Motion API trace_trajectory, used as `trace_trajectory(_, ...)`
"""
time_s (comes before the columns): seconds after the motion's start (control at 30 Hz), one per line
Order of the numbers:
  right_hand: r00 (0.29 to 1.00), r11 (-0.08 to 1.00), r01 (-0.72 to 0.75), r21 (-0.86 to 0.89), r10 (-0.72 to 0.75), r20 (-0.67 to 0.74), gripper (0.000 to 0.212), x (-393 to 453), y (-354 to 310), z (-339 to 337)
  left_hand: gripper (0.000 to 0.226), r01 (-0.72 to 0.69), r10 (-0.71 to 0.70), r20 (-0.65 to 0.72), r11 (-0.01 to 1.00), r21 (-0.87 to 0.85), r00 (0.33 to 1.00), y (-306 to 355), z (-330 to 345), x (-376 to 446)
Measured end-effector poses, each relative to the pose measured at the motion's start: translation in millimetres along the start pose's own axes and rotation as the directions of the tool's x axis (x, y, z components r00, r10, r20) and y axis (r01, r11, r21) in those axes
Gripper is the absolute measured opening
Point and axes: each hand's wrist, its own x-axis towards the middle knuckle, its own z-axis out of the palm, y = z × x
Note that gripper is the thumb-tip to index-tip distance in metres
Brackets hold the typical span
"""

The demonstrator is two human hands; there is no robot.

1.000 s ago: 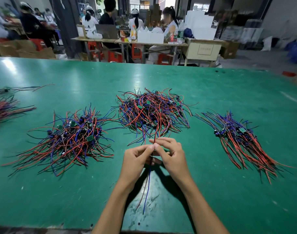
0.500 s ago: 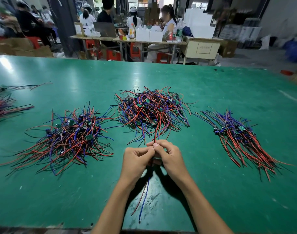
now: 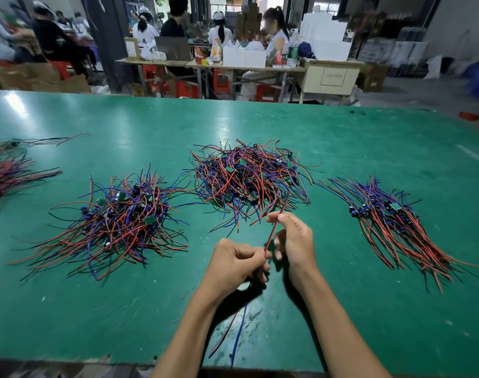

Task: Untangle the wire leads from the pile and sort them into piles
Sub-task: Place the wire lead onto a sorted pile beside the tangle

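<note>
A tangled pile of red, blue and black wire leads (image 3: 249, 178) lies in the middle of the green table (image 3: 342, 148). To its left lies a looser pile (image 3: 115, 219). On the right is a combed pile (image 3: 396, 225) with its leads all running one way. My left hand (image 3: 235, 266) grips one wire lead (image 3: 272, 231) low down, and its blue and red tails hang below toward the table edge. My right hand (image 3: 294, 241) pinches the same lead's red wire higher up, just in front of the middle pile.
Another bundle of leads (image 3: 6, 175) lies at the far left edge. Beyond the table are people seated at workbenches (image 3: 211, 64) with boxes and bottles. The table's near edge (image 3: 96, 361) runs just below my forearms.
My hands have drawn apart along the lead: the right one rose toward the middle pile pinching the red wire, and the left one dropped nearer me.
</note>
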Motion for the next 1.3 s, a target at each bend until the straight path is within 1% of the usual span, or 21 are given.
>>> trace_trajectory(0.1,0.996,0.979,-0.073,0.189,0.081,-0.032,0.031,6,-4,-6,0.023,-0.005,0.002,0.041,0.997,0.071,0.999,-2,-2,0)
trace_trajectory(0.27,0.976,0.899,-0.172,0.403,0.211,-0.053,0.022,12,-9,-17,0.021,-0.030,0.018,0.087,0.991,0.132,0.996,0,-1,0)
trace_trajectory(0.33,0.970,0.873,-0.192,0.448,0.239,-0.051,0.022,14,-10,-19,0.020,-0.031,0.019,0.097,0.991,0.130,0.995,0,0,-2)
trace_trajectory(0.37,0.972,0.880,-0.188,0.436,0.232,-0.049,0.022,14,-10,-18,0.019,-0.026,0.015,0.098,0.993,0.117,0.995,0,0,-3)
trace_trajectory(0.47,0.983,0.919,-0.155,0.364,0.178,-0.031,0.024,13,-8,-16,0.015,-0.011,0.008,0.095,0.999,0.034,0.995,2,-3,-5)
trace_trajectory(0.57,0.994,0.958,-0.106,0.266,0.112,-0.007,0.034,12,-4,-15,0.012,-0.020,0.021,0.045,0.999,-0.038,0.999,5,-4,-4)
trace_trajectory(0.63,0.998,0.991,-0.057,0.122,0.055,0.019,0.036,10,1,-11,0.008,-0.049,0.045,-0.034,0.993,-0.109,0.998,7,-5,-2)
trace_trajectory(0.7,0.996,0.989,0.076,-0.124,-0.068,0.066,0.025,6,7,-8,0.008,-0.065,0.036,-0.142,0.978,-0.198,0.989,9,-7,1)
trace_trajectory(0.73,0.982,0.948,0.171,-0.268,-0.142,0.125,0.017,3,9,-7,0.010,-0.064,0.012,-0.192,0.962,-0.265,0.981,10,-10,2)
trace_trajectory(0.77,0.955,0.879,0.271,-0.393,-0.195,0.224,0.010,0,12,-6,0.012,-0.063,-0.020,-0.226,0.932,-0.356,0.974,11,-12,3)
trace_trajectory(0.8,0.917,0.792,0.367,-0.487,-0.220,0.333,0.013,-4,14,-5,0.014,-0.066,-0.053,-0.241,0.886,-0.459,0.969,12,-14,3)
trace_trajectory(0.83,0.881,0.726,0.435,-0.533,-0.222,0.417,0.020,-9,15,-4,0.014,-0.074,-0.076,-0.247,0.834,-0.546,0.966,13,-16,4)
trace_trajectory(0.87,0.861,0.703,0.463,-0.539,-0.214,0.461,0.027,-13,16,-3,0.014,-0.084,-0.089,-0.250,0.792,-0.605,0.964,14,-17,4)
trace_trajectory(0.93,0.858,0.741,0.459,-0.490,-0.225,0.463,0.037,-17,13,1,0.017,-0.092,-0.094,-0.250,0.761,-0.642,0.964,12,-19,5)
trace_trajectory(0.97,0.864,0.767,0.451,-0.457,-0.248,0.438,0.035,-17,12,2,0.019,-0.093,-0.092,-0.251,0.765,-0.638,0.964,10,-21,6)
trace_trajectory(1.03,0.885,0.823,0.428,-0.372,-0.298,0.359,0.021,-18,8,4,0.018,-0.096,-0.087,-0.266,0.791,-0.604,0.960,7,-22,7)
trace_trajectory(1.1,0.915,0.897,0.362,-0.255,-0.290,0.280,0.011,-18,4,6,0.013,-0.108,-0.070,-0.278,0.811,-0.575,0.958,4,-22,8)
trace_trajectory(1.13,0.931,0.924,0.323,-0.206,-0.271,0.245,0.012,-19,2,7,0.013,-0.118,-0.056,-0.284,0.821,-0.559,0.957,4,-21,8)
trace_trajectory(1.2,0.964,0.967,0.227,-0.115,-0.206,0.168,0.019,-21,-1,10,0.020,-0.152,0.003,-0.286,0.854,-0.498,0.958,2,-20,7)
trace_trajectory(1.3,0.994,0.997,0.051,0.066,-0.057,0.094,0.029,-19,-7,10,0.033,-0.179,0.106,-0.227,0.926,-0.333,0.968,0,-17,3)
